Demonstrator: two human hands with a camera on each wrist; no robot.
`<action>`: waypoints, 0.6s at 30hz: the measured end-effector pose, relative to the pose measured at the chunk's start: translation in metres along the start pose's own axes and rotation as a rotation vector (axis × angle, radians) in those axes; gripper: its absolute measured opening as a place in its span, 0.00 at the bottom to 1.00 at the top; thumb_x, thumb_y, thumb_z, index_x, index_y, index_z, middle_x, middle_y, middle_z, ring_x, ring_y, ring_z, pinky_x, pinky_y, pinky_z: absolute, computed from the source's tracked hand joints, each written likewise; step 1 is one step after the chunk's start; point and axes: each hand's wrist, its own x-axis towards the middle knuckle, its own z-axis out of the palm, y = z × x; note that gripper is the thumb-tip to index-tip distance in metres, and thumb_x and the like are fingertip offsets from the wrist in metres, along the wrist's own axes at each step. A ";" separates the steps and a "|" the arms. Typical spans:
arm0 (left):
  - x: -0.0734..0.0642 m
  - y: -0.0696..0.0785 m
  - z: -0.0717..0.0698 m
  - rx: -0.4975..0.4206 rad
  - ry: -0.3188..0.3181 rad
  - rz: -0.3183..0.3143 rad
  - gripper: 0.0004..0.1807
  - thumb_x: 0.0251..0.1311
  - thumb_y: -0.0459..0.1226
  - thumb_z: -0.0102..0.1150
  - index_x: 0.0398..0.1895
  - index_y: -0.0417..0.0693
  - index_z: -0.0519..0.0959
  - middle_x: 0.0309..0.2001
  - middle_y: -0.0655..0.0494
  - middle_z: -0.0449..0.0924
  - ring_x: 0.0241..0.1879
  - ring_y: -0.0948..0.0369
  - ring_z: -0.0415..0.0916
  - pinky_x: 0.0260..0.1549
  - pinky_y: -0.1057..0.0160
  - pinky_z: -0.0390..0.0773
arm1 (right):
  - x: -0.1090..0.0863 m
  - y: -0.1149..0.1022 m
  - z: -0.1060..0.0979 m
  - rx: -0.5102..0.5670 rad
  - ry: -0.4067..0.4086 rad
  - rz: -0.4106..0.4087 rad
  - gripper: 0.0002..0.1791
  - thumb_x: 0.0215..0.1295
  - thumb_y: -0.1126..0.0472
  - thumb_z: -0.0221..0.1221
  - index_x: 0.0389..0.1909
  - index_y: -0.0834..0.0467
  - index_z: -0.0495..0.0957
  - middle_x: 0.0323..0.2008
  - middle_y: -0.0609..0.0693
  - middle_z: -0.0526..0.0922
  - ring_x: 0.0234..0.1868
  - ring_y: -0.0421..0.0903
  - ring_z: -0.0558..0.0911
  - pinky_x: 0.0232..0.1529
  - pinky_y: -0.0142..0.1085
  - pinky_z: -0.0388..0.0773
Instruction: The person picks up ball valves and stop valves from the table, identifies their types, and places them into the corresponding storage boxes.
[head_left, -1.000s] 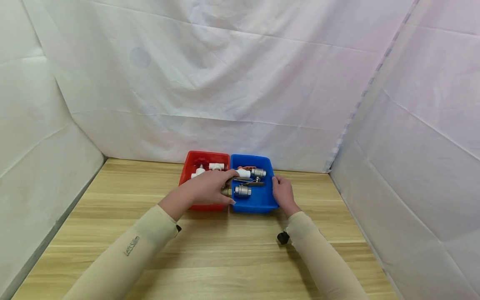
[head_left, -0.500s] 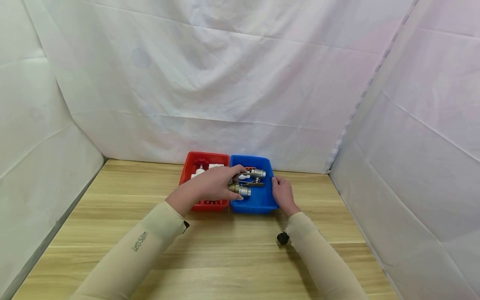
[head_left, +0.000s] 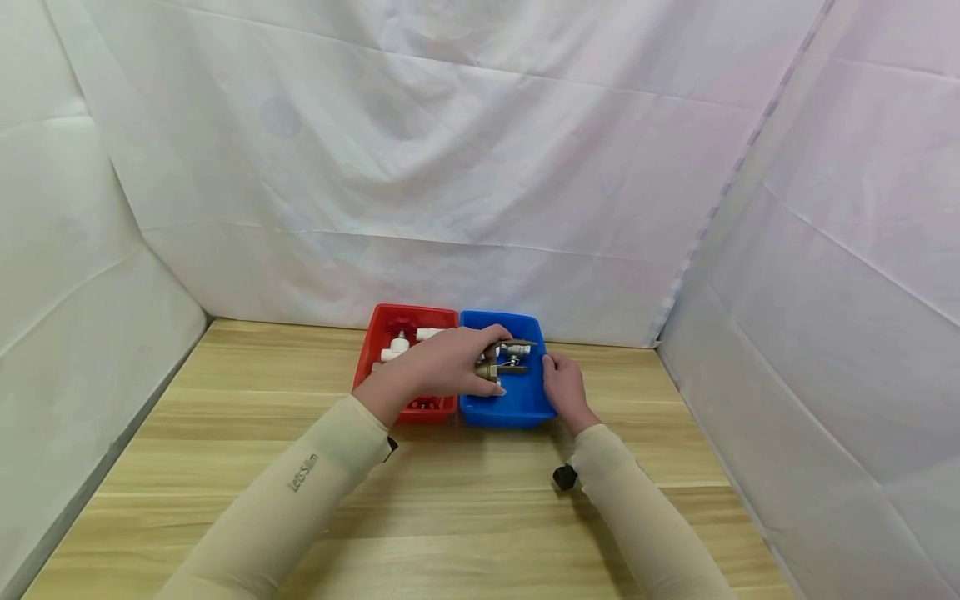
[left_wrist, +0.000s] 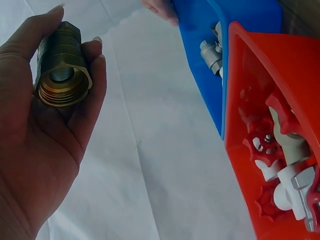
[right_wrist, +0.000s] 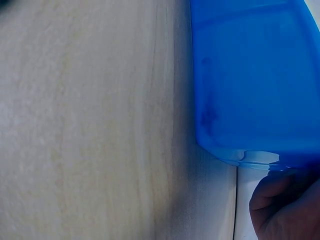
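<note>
My left hand (head_left: 453, 360) is over the blue bin (head_left: 510, 410), fingers and thumb curled round a brass valve (head_left: 487, 370). In the left wrist view that brass valve (left_wrist: 62, 75) shows a wide threaded opening and hexagonal ends. A flat brownish lever sticks out past the fingers in the head view. Under it, inside the blue bin, lie metal ball valves (head_left: 516, 352), partly covered by the hand. My right hand (head_left: 567, 390) pinches the right rim of the blue bin; in the right wrist view its fingers (right_wrist: 270, 192) meet the bin's edge.
Touching the blue bin on its left is a red bin (head_left: 367, 367) with white fittings (head_left: 400, 343) and red handwheels (left_wrist: 264, 142). Both stand near the back of a wooden table (head_left: 450, 517), before a white cloth wall (head_left: 450, 208). More cloth closes both sides.
From above the red bin's right side, my left hand has moved right with the brass valve, now over the blue bin. The right hand keeps its place on the rim.
</note>
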 end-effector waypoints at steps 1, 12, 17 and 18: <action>0.001 0.001 0.000 0.004 0.001 0.007 0.46 0.64 0.60 0.77 0.81 0.62 0.68 0.65 0.56 0.84 0.60 0.55 0.84 0.56 0.48 0.88 | 0.000 0.000 0.000 -0.001 -0.001 0.000 0.25 0.91 0.52 0.48 0.68 0.65 0.82 0.62 0.66 0.86 0.61 0.61 0.85 0.66 0.61 0.81; 0.014 0.011 -0.001 0.017 0.008 0.028 0.46 0.65 0.61 0.76 0.82 0.60 0.68 0.65 0.55 0.83 0.59 0.54 0.84 0.57 0.47 0.88 | -0.001 -0.002 0.000 0.014 0.005 -0.006 0.25 0.91 0.53 0.48 0.69 0.66 0.82 0.61 0.67 0.86 0.60 0.62 0.86 0.65 0.61 0.82; 0.023 0.013 0.005 0.041 0.045 0.015 0.47 0.66 0.62 0.75 0.83 0.60 0.67 0.66 0.55 0.83 0.60 0.55 0.84 0.58 0.46 0.87 | -0.001 -0.002 0.000 0.017 0.008 -0.004 0.25 0.91 0.53 0.49 0.69 0.66 0.82 0.61 0.67 0.86 0.59 0.62 0.87 0.64 0.61 0.82; 0.025 0.013 0.006 0.035 0.056 0.017 0.47 0.66 0.61 0.75 0.83 0.59 0.67 0.66 0.55 0.84 0.59 0.55 0.84 0.59 0.46 0.87 | -0.001 -0.002 0.001 0.021 0.009 -0.004 0.25 0.91 0.53 0.49 0.68 0.66 0.82 0.61 0.66 0.87 0.59 0.62 0.87 0.64 0.61 0.82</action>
